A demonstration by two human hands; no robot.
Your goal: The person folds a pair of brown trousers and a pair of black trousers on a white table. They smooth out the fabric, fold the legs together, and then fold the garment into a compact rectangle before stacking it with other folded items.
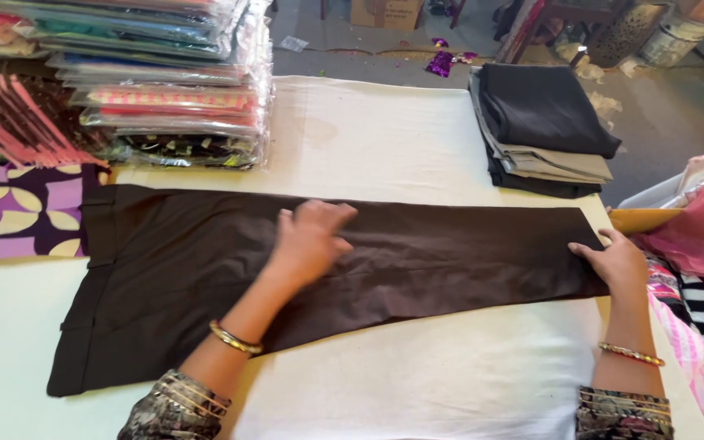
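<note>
My white-covered table sits on a grey concrete floor strewn with scraps, a cardboard box and a pale bucket at the far side, all in soft even daylight.

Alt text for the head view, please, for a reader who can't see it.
Two hands press flat on dark brown trousers laid across a white table: left hand mid-leg, right hand at the hem. Bagged fabrics and folded trousers sit behind.

One brown trousers at centre, two hands, two bangles, one folded stack at two o'clock.
</note>
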